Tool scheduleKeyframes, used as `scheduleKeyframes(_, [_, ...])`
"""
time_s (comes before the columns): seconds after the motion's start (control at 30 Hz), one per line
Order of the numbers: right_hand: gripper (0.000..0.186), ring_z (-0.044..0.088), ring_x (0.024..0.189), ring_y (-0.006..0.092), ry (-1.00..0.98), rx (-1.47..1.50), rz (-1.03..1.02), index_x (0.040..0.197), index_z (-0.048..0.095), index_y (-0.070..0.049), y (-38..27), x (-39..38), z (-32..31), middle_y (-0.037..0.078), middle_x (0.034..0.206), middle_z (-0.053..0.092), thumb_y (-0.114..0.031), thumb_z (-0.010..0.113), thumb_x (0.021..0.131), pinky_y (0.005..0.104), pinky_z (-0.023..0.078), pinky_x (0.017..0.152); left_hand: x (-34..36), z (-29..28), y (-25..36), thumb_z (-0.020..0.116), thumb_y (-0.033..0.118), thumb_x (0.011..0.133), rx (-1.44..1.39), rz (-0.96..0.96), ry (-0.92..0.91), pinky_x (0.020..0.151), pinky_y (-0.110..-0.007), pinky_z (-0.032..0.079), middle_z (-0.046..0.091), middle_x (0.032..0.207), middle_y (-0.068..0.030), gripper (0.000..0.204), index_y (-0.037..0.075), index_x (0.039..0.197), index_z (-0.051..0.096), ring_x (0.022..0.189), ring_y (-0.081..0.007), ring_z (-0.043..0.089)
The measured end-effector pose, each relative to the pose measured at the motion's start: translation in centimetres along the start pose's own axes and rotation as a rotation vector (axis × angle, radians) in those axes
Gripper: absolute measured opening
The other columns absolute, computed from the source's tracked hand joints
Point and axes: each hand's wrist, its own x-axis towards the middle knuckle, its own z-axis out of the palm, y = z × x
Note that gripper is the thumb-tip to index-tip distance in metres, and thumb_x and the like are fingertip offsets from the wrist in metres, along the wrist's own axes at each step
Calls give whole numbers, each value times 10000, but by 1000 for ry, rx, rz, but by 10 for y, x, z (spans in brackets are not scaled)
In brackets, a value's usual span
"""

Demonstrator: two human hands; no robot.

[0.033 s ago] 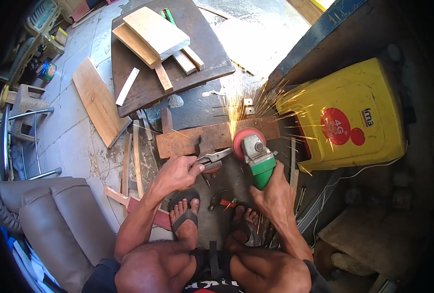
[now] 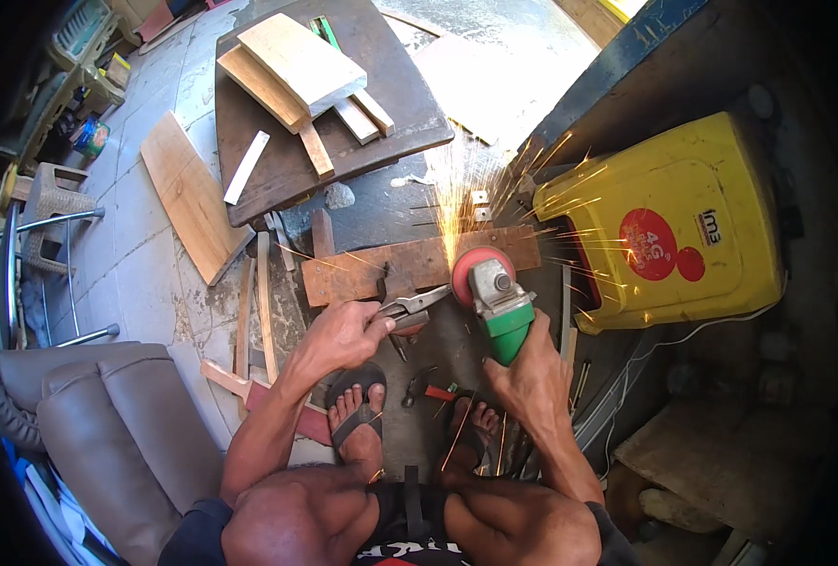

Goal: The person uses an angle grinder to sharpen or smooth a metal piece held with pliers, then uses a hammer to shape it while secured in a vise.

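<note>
My right hand [image 2: 532, 370] is wrapped round the green body of an angle grinder [image 2: 506, 316], its reddish disc facing away from me. Closed on a pair of metal pliers [image 2: 415, 306], my left hand [image 2: 345, 334] points their jaws at the left edge of the disc. Whatever small piece the jaws may grip cannot be made out. Orange sparks [image 2: 452, 203] fan out from the disc, away from me and to the right. Just beyond both tools lies a worn brown wooden block [image 2: 362, 273], partly covered by the disc.
A hammer [image 2: 431, 390] lies on the floor between my sandalled feet. To the right stands a yellow plastic box [image 2: 674, 226], with sparks reaching it. A low dark table [image 2: 391, 156] holds stacked boards [image 2: 301, 66]. A plank [image 2: 188, 193] and a brown cushioned seat [image 2: 108, 434] are at left.
The spark spray has changed shape, with more streaks falling near my feet. The grinder has shifted very slightly to the right; both hands keep their grips.
</note>
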Motion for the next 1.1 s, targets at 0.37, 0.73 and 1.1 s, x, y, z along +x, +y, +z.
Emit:
scheduleKeyframes(0.37, [808,689,967,530,2,11,-54,1443,387,-7,-3,-10,3,326,1208,648,-212,808,784,591,557,816,0,-3,2,632,300,970,-11,-45,-11,719,-517,498,652,758,-294,366,-54,909,704,741,-459,669])
scheduleKeyframes(0.73, [826,710,920,482,-54,-39,-118,1437,395,54,-8,-16,7,282,1109,640,-173,828,771,568,574,768,1,-2,4,631,302,963,8,-31,-6,734,-530,503,659,789,-308,372,-60,925,706,778,-476,675])
scheduleKeyframes(1.1, [841,701,936,524,-4,-46,-30,1440,377,49,2,-13,3,322,1164,642,-192,827,772,594,567,788,0,-3,4,631,302,969,15,-13,-10,735,-535,502,656,790,-312,374,-62,911,696,784,-488,671])
